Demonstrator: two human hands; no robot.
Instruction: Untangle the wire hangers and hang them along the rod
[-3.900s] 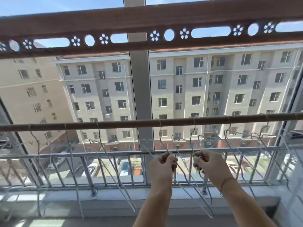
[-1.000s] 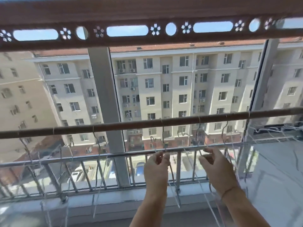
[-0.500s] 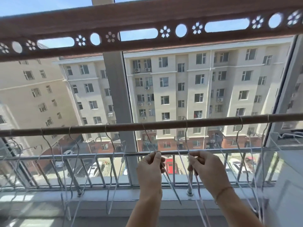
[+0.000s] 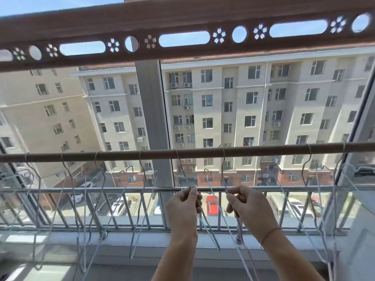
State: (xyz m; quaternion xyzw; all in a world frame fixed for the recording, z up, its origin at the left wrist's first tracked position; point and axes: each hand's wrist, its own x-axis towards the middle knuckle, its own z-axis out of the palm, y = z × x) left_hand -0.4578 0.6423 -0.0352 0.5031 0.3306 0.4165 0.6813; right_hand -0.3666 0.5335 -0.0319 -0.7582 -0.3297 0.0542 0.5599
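A brown rod (image 4: pixel 253 151) runs across the view at mid height. Several thin pale wire hangers hang from it by their hooks, spread from far left to far right. My left hand (image 4: pixel 183 209) pinches the neck of one hanger (image 4: pixel 179 165) hooked just right of the window post. My right hand (image 4: pixel 246 209) grips the neck of the neighbouring hanger (image 4: pixel 223 165), hooked further right. Between these two, a loose hook (image 4: pixel 207 172) pokes up below the rod without touching it; its wire runs down between my hands.
A brown perforated beam (image 4: pixel 182 27) crosses overhead. Behind the rod stand a grey window post (image 4: pixel 152 110), a metal balcony railing (image 4: pixel 101 189) and a white sill (image 4: pixel 142 240). A window frame edge (image 4: pixel 361 138) slants at the right. Apartment blocks and parked cars lie outside.
The view has shifted slightly left and down. Both hands stay on the two hanger necks under the rod, a little further apart than before.
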